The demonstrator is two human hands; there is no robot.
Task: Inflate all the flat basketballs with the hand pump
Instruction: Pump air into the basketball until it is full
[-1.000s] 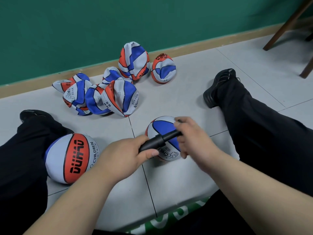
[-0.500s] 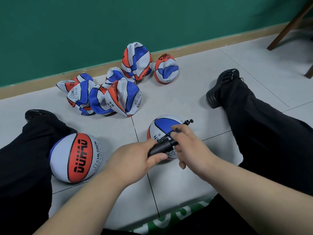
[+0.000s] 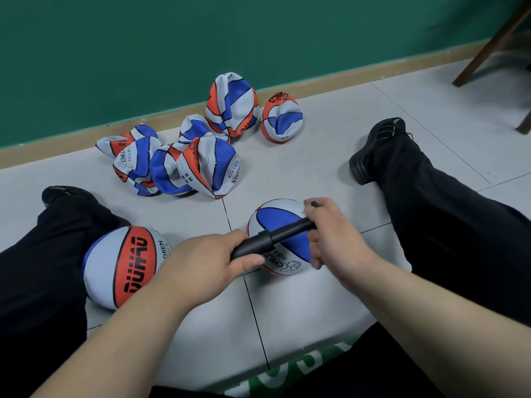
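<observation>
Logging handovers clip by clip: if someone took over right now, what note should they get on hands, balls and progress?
Left hand grips the pump by its barrel; right hand grips its handle end.
The pump lies across the middle ball, which looks round; the needle joint is hidden.
Done: one inflated ball beside the left leg.
Left: finish the middle ball, then the crumpled flat balls near the wall.

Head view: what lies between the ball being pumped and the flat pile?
Only bare grey floor with one grout line separates the pumped ball from the flat pile, seen in the head view.
</observation>
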